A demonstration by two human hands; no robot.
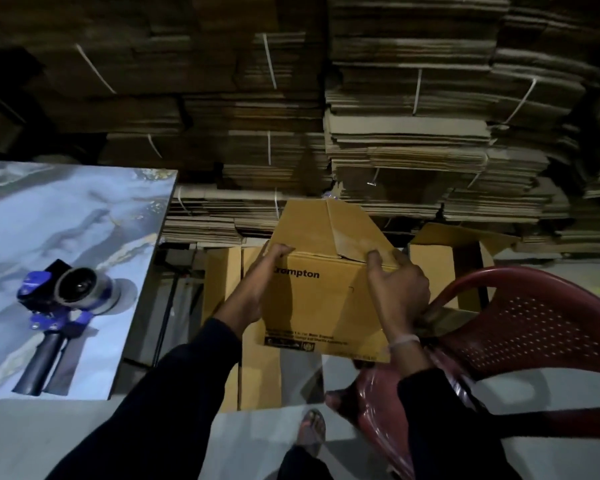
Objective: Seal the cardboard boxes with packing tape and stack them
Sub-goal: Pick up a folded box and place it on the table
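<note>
A brown cardboard box (323, 306) printed "Crompton" is held up in front of me, its top flaps partly raised. My left hand (257, 289) grips its left upper edge, fingers curled over the rim. My right hand (399, 289) grips the right upper edge near a folded flap. A blue tape dispenser (66, 299) with a roll of packing tape lies on the marbled table (66, 209) at the left, away from both hands.
More brown boxes (222, 292) stand on the floor below the held box, one open box (461, 247) to the right. A red plastic chair (534, 323) is close at the right. Tall stacks of flat bundled cardboard (395, 133) fill the back. My sandalled foot (312, 427) is below.
</note>
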